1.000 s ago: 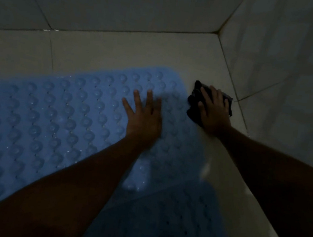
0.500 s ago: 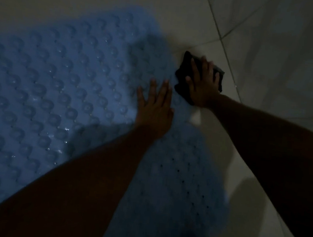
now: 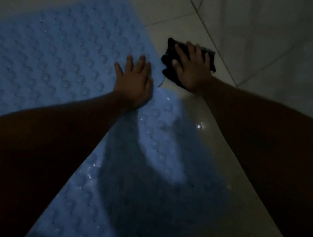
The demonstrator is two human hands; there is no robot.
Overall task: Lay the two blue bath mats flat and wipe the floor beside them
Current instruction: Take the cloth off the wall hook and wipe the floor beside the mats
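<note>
Both blue mats are seen laid on the tiled floor (image 3: 195,112), bump texture up. The far mat (image 3: 52,49) is spread across the left and centre of the view, and its rounded right corner ends just beside the dark cloth (image 3: 170,51). The near mat (image 3: 164,148) runs from that corner toward the bottom of the frame; its top edge is touching or slightly overlapping the far mat, but which one cannot be told in this light. Much of the near mat is covered by arm shadow. Small wet glints are noted on both mats and on the floor strip to the right of the near mat. The left hand (image 3: 134,81) is placed palm down on the far mat near its right corner, with fingers straight and slightly fanned; nothing is gripped. The right hand (image 3: 192,70) is pressed flat on top of the cloth with fingers extended and spread, so the cloth is pinned to the floor rather than bunched in a fist. The cloth is crumpled, sits on bare tile between the far mat's corner and the wall (image 3: 284,54), and is touching or nearly touching the mat edge on its left side. The hands are close together but apart. Both forearms are bare. Lighting is dim and fine detail is lost in the lower half of the frame.
</note>
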